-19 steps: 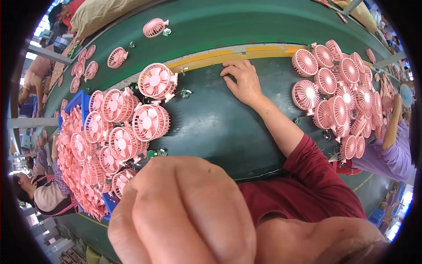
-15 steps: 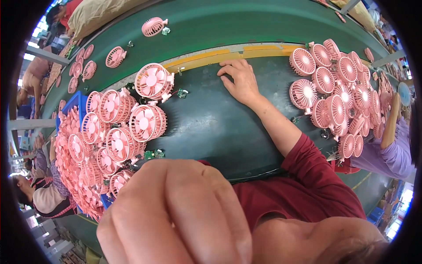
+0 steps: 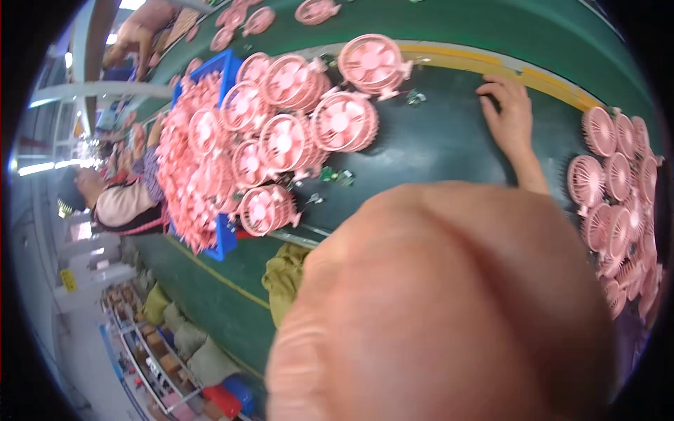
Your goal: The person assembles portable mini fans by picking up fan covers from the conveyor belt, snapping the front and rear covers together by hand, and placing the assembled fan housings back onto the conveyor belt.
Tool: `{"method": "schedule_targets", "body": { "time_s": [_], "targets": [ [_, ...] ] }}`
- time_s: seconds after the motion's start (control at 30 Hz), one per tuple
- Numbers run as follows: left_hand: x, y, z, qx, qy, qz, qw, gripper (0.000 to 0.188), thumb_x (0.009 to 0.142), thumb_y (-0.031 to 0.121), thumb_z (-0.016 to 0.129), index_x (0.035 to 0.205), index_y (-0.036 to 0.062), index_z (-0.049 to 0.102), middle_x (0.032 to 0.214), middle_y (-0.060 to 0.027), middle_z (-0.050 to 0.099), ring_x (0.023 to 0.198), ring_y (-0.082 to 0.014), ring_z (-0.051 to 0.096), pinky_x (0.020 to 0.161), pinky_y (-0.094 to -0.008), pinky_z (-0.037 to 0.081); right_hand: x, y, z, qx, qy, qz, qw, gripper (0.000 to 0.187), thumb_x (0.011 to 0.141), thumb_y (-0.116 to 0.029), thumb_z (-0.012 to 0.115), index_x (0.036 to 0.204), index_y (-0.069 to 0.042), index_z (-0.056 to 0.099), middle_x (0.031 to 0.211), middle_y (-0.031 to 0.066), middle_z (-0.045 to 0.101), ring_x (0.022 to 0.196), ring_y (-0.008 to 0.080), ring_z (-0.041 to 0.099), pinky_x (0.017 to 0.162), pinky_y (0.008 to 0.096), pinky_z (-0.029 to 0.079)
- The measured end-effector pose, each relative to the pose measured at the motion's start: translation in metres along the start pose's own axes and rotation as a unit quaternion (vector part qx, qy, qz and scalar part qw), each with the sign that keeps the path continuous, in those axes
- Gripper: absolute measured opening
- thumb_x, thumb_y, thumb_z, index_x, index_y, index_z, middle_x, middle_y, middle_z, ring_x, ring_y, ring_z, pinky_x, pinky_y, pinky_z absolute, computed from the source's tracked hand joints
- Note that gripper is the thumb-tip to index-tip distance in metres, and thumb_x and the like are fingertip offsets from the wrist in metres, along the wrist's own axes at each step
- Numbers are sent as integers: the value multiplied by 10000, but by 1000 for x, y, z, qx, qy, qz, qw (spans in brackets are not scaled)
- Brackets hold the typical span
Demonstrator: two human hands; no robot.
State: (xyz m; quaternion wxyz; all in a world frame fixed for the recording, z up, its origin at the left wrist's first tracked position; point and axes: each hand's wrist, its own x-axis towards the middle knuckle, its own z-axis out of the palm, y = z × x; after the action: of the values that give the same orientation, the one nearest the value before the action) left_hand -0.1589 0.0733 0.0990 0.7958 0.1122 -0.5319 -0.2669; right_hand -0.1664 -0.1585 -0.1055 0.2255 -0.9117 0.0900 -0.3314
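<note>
My left hand (image 3: 442, 302) looms very close and blurred across the lower middle, its fingers bent; their tips and anything between them are hidden. On the dark green work surface (image 3: 435, 140) rests my right hand (image 3: 510, 116), palm down, thumb and fingers apart, holding nothing. To its left stand several stacked pink fan heads (image 3: 344, 121) with blades showing. Small green circuit boards (image 3: 337, 177) lie beside that group. Right of my right hand is another pile of pink fan heads (image 3: 600, 131) with ribbed covers, partly cut off by the picture's rim.
A blue bin (image 3: 229, 70) heaped with pink parts (image 3: 186, 161) stands at the left. Past a yellow strip (image 3: 484, 62) runs a green conveyor belt (image 3: 491, 24) carrying pink pieces. A co-worker (image 3: 130, 203) is beyond the bin. Olive cloth (image 3: 284, 277) hangs below the table edge.
The view has swung left, so the fan heads and my right hand appear farther right. My left hand fills more of the picture and covers my right forearm. My right hand keeps its place on the surface.
</note>
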Motion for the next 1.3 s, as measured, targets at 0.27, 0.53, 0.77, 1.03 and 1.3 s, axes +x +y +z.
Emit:
{"method": "schedule_targets", "body": {
  "time_s": [0.27, 0.53, 0.77, 1.03, 1.3],
  "targets": [
    [-1, -40, -11, 49, -10, 14, 999, 199, 942, 156, 511, 858, 119, 687, 965, 29, 611, 903, -139, 581, 768, -323, 451, -4, -11, 11, 27, -10, 14, 999, 161, 779, -54, 670, 927, -117, 663, 1131, 33, 631, 1071, 277, 552, 897, 393, 425],
    [0, -90, 3, 42, 12, 50, 998, 181, 913, 133, 531, 851, 118, 700, 914, 2, 614, 845, -162, 600, 700, -316, 471, -7, -11, 9, -1, -13, 30, 999, 144, 783, -67, 670, 918, -118, 656, 1135, 23, 620, 1087, 269, 543, 909, 399, 416],
    [1, -98, 15, 84, 37, 82, 992, 169, 887, 112, 548, 845, 117, 712, 870, -22, 617, 794, -183, 616, 640, -309, 489, -9, -4, 13, 2, -19, 25, 999, 161, 792, -64, 667, 944, -117, 654, 1177, 18, 614, 1110, 271, 536, 920, 396, 415],
    [16, -92, 16, 115, 13, 156, 981, 162, 861, 91, 565, 839, 115, 723, 825, -46, 621, 743, -203, 632, 581, -303, 506, -8, -3, 6, -4, -13, 20, 1000, 158, 784, -55, 663, 931, -112, 655, 1147, 38, 625, 1095, 281, 545, 907, 400, 417],
    [13, -88, 9, 154, -99, 3, 983, 223, 798, -9, 555, 915, 110, 702, 926, -36, 649, 844, -219, 645, 685, -329, 518, -8, -8, 2, 9, -10, 28, 1000, 169, 767, -27, 662, 918, -103, 654, 1141, 48, 622, 1103, 285, 536, 912, 398, 412]
  ]
}}
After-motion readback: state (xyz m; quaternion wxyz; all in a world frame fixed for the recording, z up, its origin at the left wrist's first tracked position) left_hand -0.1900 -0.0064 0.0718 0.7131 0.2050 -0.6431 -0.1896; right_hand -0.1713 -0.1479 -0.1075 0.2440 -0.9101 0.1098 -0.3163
